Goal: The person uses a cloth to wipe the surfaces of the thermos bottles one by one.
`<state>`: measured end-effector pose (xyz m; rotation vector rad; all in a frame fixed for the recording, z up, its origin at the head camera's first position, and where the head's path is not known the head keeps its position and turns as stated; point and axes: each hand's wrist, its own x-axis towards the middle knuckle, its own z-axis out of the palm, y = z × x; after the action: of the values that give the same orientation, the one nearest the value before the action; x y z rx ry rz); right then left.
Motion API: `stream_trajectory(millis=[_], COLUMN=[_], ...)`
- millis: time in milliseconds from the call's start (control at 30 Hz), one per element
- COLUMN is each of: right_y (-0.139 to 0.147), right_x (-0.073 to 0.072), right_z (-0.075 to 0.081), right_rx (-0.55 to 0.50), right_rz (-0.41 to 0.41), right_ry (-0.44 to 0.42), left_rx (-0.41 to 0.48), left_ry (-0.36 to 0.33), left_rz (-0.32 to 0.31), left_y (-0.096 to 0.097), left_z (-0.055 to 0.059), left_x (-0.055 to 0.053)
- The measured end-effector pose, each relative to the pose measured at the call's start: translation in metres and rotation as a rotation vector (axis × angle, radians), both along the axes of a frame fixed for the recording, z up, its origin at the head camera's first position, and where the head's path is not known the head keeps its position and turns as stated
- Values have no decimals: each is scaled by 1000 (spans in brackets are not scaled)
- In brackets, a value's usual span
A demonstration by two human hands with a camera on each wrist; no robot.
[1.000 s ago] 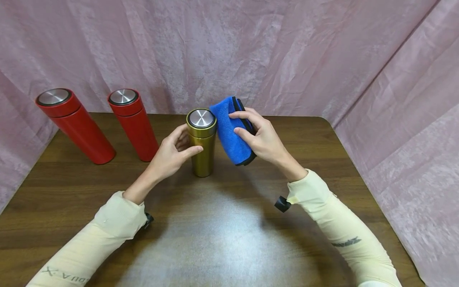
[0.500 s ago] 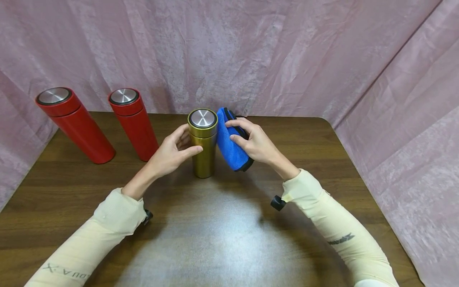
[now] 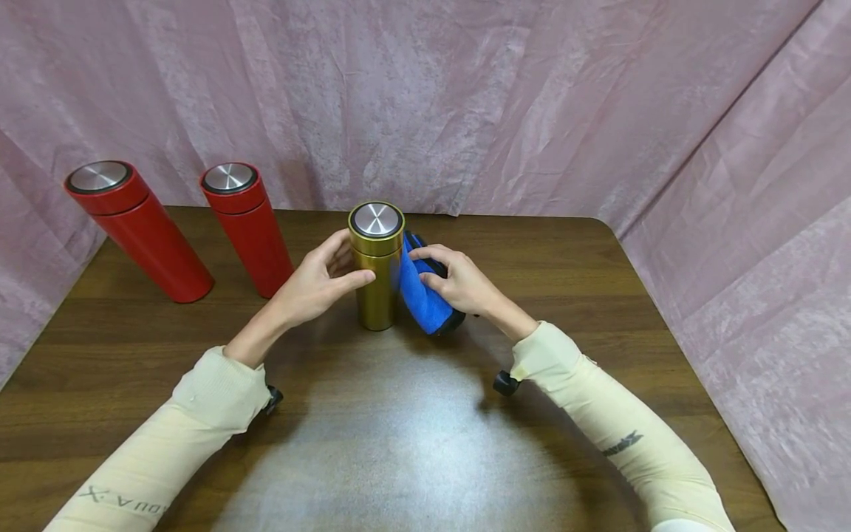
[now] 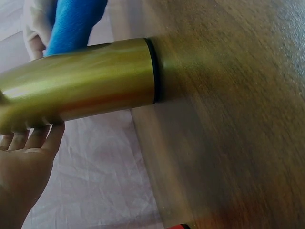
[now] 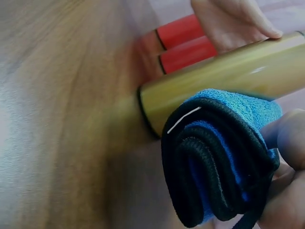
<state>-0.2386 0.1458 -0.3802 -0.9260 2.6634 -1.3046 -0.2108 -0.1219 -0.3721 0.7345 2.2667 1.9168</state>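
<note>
A gold thermos (image 3: 377,288) with a shiny steel lid top stands upright on the wooden table. My left hand (image 3: 318,287) grips its left side, thumb across the front and fingers behind; the left wrist view shows those fingertips along the gold wall (image 4: 95,81). In my right hand (image 3: 459,279) is a folded blue cloth (image 3: 422,299) with black edging, pinched between thumb and fingers. The cloth lies against the thermos's right side, below the lid seam. Its folded layers (image 5: 209,157) face the camera in the right wrist view.
Two red thermoses, one at the far left (image 3: 149,236) and one nearer the gold one (image 3: 249,236), stand upright on the left of the table (image 3: 372,443). Pink curtains (image 3: 425,96) hang behind the table and along its right side.
My right hand has slid the cloth down along the gold thermos's right side, from lid height to the body. The left hand and the thermos have barely moved.
</note>
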Motion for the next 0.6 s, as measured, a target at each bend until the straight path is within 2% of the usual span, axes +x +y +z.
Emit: stream_trajectory(millis=[133, 300, 433, 600], right_y=[-2, -7, -12, -12], right_x=[1, 2, 3, 4], right_z=[-12, -23, -24, -17], right_rx=[59, 208, 299, 305], right_rz=[-6, -14, -33, -58], right_ry=[-27, -64, -87, -91], left_rx=[4, 3, 0, 5], left_ry=[-4, -2, 1, 5], left_rz=[-2, -6, -10, -12], left_y=[0, -1, -1, -1], left_z=[0, -1, -1, -1], left_x=[0, 0, 0, 0])
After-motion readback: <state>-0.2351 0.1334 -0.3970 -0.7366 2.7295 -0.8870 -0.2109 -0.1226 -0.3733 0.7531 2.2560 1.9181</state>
